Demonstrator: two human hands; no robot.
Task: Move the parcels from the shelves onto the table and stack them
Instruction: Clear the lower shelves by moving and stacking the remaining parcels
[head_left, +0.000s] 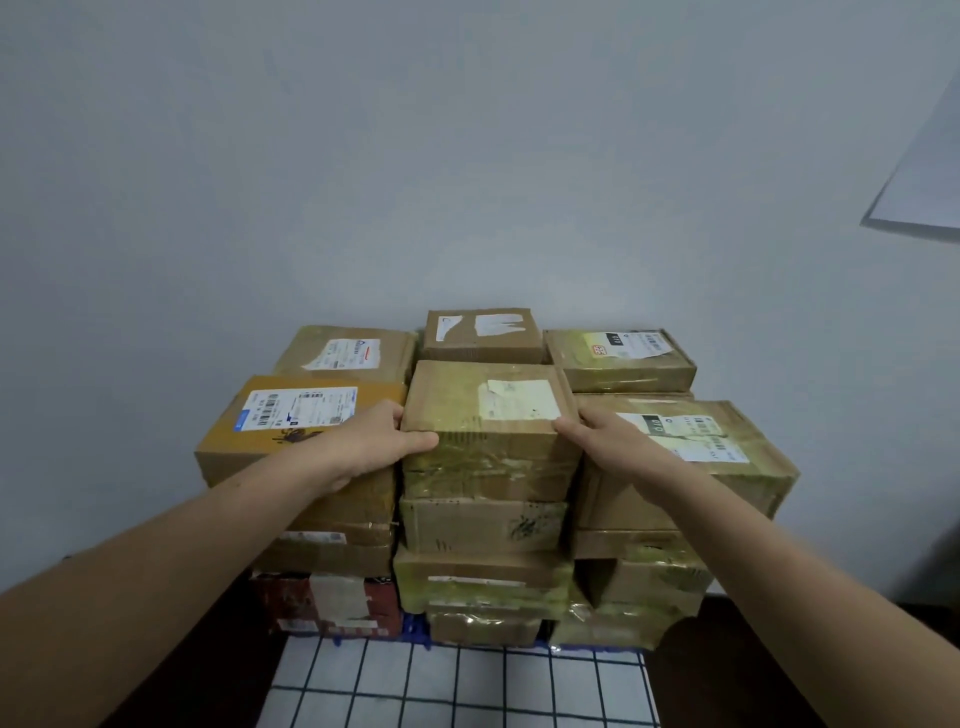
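Note:
A brown taped parcel with a pale label tops the middle stack of cardboard parcels on the table. My left hand grips its near left corner, thumb across the front face. My right hand grips its near right corner. Left of it sits a yellow-brown parcel with a white and blue label. To the right lies a wide taped parcel with a white label. Three more parcels stand behind, against the wall.
Several parcels are piled in three columns under the top ones, including a red printed box at bottom left. The table has a white cloth with a dark grid. A plain wall rises right behind the stacks.

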